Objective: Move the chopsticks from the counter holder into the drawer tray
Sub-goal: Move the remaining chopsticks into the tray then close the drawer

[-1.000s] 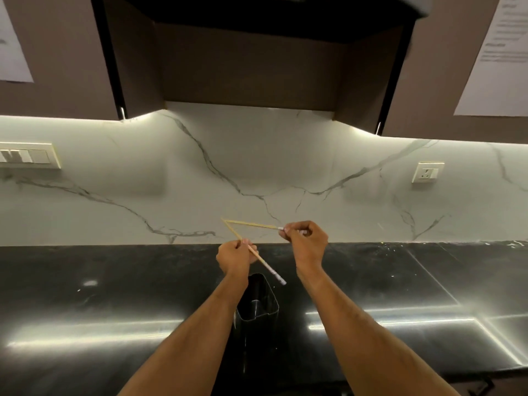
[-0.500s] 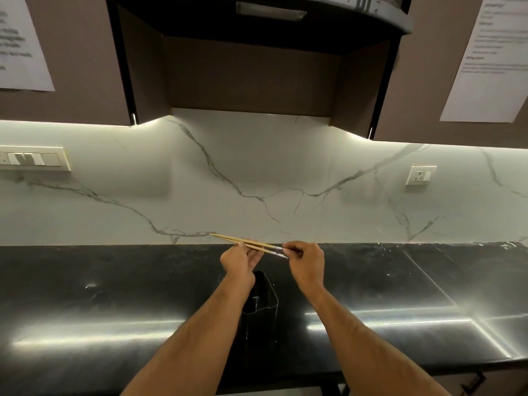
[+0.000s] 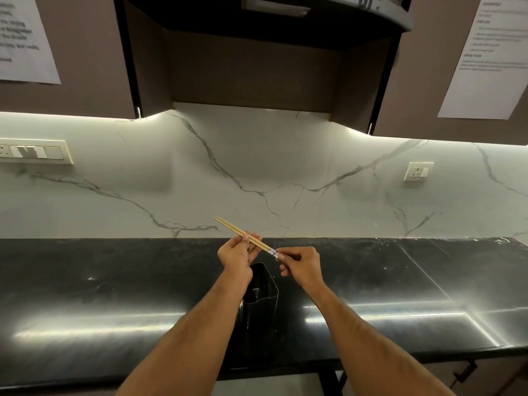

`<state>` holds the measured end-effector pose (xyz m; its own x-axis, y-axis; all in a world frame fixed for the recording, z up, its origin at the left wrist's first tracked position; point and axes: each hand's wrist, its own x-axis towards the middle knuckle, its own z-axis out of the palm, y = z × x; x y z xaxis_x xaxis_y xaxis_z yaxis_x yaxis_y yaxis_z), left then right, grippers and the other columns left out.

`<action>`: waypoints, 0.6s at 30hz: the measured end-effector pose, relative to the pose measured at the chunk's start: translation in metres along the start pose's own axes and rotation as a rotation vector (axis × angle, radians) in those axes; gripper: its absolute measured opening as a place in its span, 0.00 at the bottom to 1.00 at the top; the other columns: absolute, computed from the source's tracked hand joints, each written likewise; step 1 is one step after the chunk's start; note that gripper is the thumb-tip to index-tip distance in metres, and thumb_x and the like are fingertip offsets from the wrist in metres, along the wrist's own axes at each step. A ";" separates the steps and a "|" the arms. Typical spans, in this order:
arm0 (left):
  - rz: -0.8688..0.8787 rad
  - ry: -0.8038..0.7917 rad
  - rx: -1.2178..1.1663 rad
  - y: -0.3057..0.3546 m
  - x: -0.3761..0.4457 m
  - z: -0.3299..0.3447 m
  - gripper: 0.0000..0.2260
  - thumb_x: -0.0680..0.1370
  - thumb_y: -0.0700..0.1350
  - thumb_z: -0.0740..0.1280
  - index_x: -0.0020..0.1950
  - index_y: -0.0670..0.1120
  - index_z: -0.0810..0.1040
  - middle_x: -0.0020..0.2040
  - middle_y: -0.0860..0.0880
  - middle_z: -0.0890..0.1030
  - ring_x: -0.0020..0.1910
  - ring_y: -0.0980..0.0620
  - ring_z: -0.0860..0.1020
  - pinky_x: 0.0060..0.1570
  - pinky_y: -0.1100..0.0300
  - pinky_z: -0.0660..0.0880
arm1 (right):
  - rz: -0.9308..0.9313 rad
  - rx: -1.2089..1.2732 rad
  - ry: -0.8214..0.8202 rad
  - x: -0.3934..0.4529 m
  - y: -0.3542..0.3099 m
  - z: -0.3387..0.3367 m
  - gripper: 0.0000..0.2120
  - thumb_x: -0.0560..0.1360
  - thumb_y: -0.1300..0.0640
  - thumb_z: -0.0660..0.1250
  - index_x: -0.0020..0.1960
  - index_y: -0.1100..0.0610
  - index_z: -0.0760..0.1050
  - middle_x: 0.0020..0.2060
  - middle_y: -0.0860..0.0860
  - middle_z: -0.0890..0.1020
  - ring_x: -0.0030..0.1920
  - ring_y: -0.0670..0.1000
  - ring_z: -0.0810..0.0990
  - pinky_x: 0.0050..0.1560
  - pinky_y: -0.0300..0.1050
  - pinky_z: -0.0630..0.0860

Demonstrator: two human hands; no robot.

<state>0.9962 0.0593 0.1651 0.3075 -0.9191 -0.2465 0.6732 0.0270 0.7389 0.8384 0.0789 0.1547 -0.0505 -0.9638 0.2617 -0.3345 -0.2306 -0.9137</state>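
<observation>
The chopsticks (image 3: 245,235) are held together above the black holder (image 3: 261,295): the left hand (image 3: 235,254) is closed on their middle, the right hand (image 3: 300,265) is pinched on the patterned end. They should be kept parallel before the drawer is reached. The wall papers (image 3: 491,52) cannot be read

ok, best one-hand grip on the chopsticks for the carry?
Probably mid-shaft, coming from the near side. The chopsticks lie side by side, thin ends up-left, patterned ends at the right hand. The left hand already pinches mid-shaft, likely nearest balance.
</observation>
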 end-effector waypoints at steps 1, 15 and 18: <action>0.002 -0.002 0.002 0.000 -0.001 -0.001 0.06 0.80 0.35 0.67 0.56 0.37 0.80 0.47 0.40 0.87 0.45 0.45 0.87 0.47 0.49 0.84 | 0.007 0.003 -0.005 -0.001 0.000 0.000 0.07 0.75 0.64 0.73 0.52 0.59 0.85 0.36 0.53 0.86 0.31 0.52 0.84 0.37 0.46 0.84; 0.008 0.004 -0.011 0.003 -0.015 -0.015 0.07 0.79 0.33 0.67 0.57 0.36 0.80 0.47 0.39 0.86 0.46 0.44 0.87 0.45 0.52 0.84 | 0.092 -0.032 -0.139 -0.014 -0.009 0.002 0.05 0.77 0.63 0.70 0.51 0.58 0.85 0.36 0.53 0.87 0.32 0.48 0.83 0.36 0.42 0.83; 0.009 0.001 -0.015 0.004 -0.020 -0.017 0.07 0.79 0.32 0.66 0.56 0.35 0.80 0.48 0.38 0.86 0.46 0.44 0.87 0.44 0.53 0.84 | 0.110 -0.025 -0.142 -0.018 -0.010 0.004 0.05 0.78 0.62 0.70 0.51 0.58 0.85 0.36 0.53 0.87 0.32 0.48 0.82 0.35 0.43 0.83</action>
<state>1.0040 0.0847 0.1622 0.3143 -0.9183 -0.2406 0.6803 0.0411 0.7318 0.8464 0.0975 0.1582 0.0444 -0.9927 0.1125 -0.3581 -0.1210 -0.9258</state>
